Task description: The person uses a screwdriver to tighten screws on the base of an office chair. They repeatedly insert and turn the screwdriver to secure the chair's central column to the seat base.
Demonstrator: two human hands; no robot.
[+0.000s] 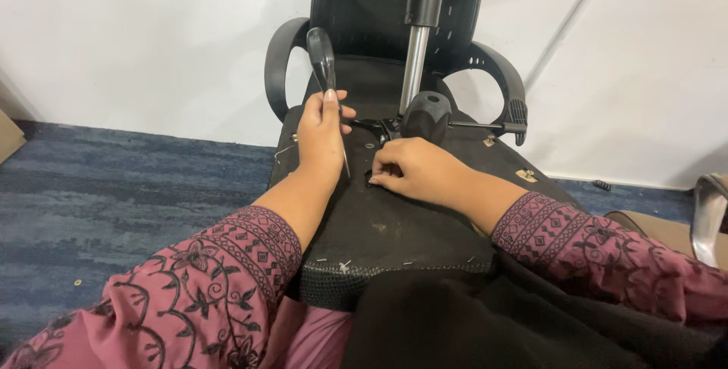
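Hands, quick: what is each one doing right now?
Left hand: closed around a screwdriver.
Right hand: fingers curled, pressing on the chair seat underside; holding anything cannot be told.

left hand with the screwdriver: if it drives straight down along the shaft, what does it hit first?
Likely the black underside of the overturned chair seat, near the right hand's fingertips. The left hand grips the black-handled screwdriver; depth is unclear.
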